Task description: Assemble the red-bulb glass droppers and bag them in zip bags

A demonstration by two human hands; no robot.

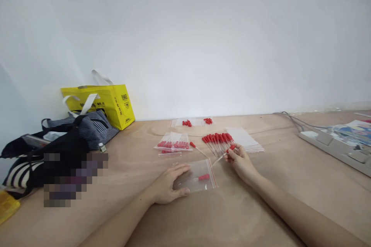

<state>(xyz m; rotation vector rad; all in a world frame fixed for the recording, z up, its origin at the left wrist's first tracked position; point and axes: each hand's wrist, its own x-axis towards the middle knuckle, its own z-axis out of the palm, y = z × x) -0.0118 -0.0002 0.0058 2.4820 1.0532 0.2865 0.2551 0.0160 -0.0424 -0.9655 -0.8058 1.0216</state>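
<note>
A clear zip bag [193,170] lies flat in front of me with one red-capped dropper [203,177] inside, its opening edge to the right. My left hand [171,185] rests on the bag's left end, thumb and fingers apart. To the right of the bag, my right hand [239,161] pinches the red bulb of another dropper [222,157], whose clear tip points down and left toward the bag's edge. A single dropper [192,144] lies just behind the bag. Beside my right hand is a fanned row of red-capped droppers [217,138].
Filled bags [174,141] lie behind my left hand, and flat bags [245,139] behind the right. More red bulbs [187,123] sit near the wall. Black bag [63,150] and yellow bag [127,108] stand left; a power strip [333,150] lies right.
</note>
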